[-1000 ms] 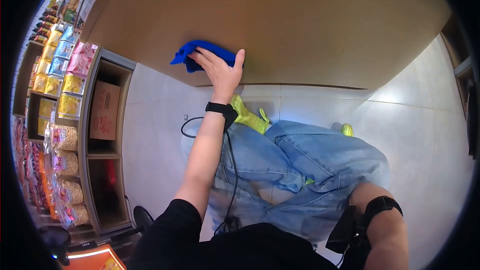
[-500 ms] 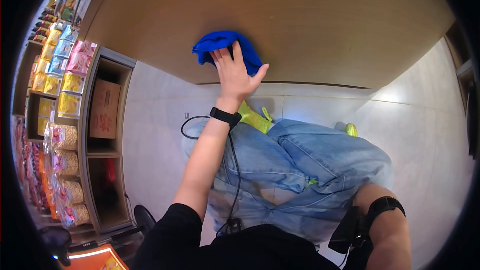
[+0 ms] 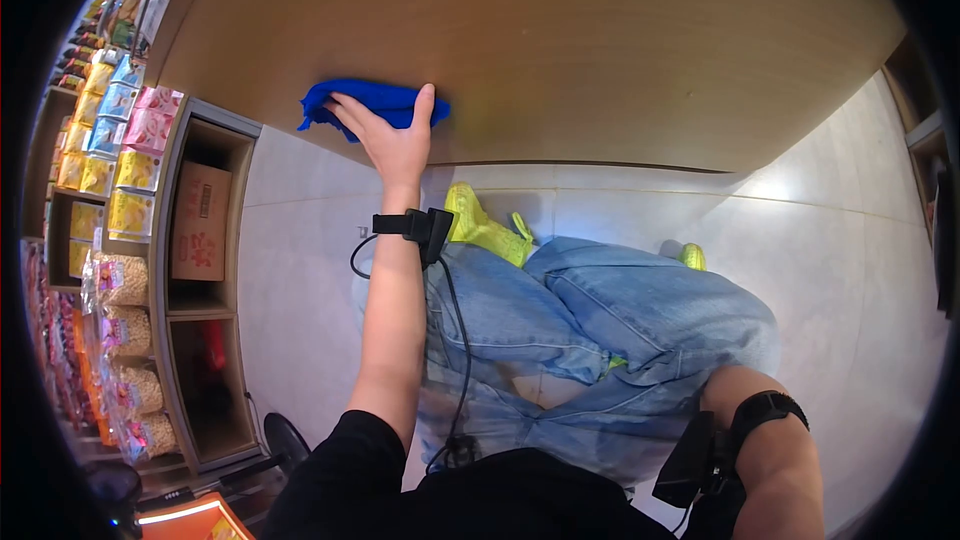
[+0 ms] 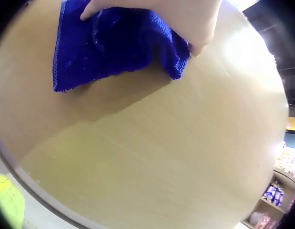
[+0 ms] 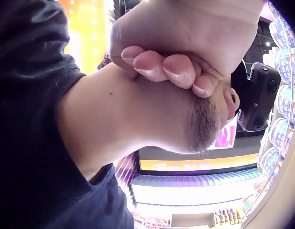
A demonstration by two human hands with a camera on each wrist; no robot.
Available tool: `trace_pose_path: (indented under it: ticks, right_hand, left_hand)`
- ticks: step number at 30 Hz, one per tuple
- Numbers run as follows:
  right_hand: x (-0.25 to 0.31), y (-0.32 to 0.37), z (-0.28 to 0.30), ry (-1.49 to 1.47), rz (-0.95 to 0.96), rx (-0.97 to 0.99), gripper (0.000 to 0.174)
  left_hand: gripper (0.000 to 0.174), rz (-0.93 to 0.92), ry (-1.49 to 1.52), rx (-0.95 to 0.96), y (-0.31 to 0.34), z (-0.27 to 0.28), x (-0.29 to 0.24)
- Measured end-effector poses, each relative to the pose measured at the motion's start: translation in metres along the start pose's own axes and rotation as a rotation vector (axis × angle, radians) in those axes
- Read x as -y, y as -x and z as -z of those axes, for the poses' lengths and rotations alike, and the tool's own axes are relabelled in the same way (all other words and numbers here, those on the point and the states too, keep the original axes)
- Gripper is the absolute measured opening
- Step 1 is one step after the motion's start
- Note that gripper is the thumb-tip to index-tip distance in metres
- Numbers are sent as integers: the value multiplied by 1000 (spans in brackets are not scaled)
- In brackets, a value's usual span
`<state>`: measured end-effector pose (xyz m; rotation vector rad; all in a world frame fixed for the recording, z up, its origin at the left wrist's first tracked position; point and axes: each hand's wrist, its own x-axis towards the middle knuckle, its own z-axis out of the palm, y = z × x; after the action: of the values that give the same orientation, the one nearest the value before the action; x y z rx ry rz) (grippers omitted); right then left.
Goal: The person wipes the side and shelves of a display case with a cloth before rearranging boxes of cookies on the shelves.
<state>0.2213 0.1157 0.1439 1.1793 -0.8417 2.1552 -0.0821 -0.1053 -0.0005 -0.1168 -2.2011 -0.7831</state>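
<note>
In the head view my left hand (image 3: pixel 396 145) presses a blue cloth (image 3: pixel 378 96) against the brown wood-grain panel (image 3: pixel 600 50), its fingers straight and the thumb spread away. The left wrist view shows the cloth (image 4: pixel 102 55) spread on the panel (image 4: pixel 152 138), with one folded corner and a stitched edge. My right hand (image 5: pixel 181 40) appears in the right wrist view with its fingers curled toward the palm, against the person's jaw and neck. It holds nothing. Only the right forearm (image 3: pixel 778 460) shows in the head view; the hand is out of frame there.
A shelf unit (image 3: pixel 205 290) with a cardboard box (image 3: pixel 202 220) and packaged snacks (image 3: pixel 130 210) stands at the left. Pale floor tiles (image 3: pixel 310 270) lie below the panel. A black cable (image 3: pixel 462 340) runs from the left wrist strap. Yellow-green shoes (image 3: pixel 485 228) are near the panel's bottom edge.
My left hand first moved right with the blue cloth along the panel, then back left, past its earlier position. The right arm has stayed almost still.
</note>
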Motion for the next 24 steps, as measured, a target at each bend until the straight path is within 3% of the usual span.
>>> trace_pose_path:
  ticks: [6, 8, 9, 10, 13, 18, 20, 22, 24]
  right_hand:
    - [-3, 0, -4, -18, 3, 9, 19]
    - [-4, 1, -5, -16, 5, 11, 19]
    - [-5, 1, -6, -10, 7, 15, 19]
    - [-6, 0, -5, -3, 7, 23, 19]
    - [-4, 0, -3, 14, -7, 35, 19]
    - [-6, -2, 1, 31, -14, 41, 19]
    - [-5, -2, 2, 35, -21, 41, 19]
    - [-5, -3, 3, 46, -22, 42, 18]
    - [-5, -4, 3, 54, -19, 45, 18]
  left_hand:
    - [132, -171, -43, 124, 26, -7, -20]
    - [126, -451, -78, 179, 29, -8, -30]
    - [112, -533, 23, 138, 30, -13, -28]
    - [112, -532, 31, 133, 30, -13, -31]
    - [93, -701, -178, 447, 34, -6, -48]
    - [94, -665, -181, 443, 43, -21, -36]
    - [99, -557, -147, 305, 43, -21, -31]
    - [120, -559, -107, 205, 30, -13, -25]
    - [120, -397, 22, 93, 22, -8, -17]
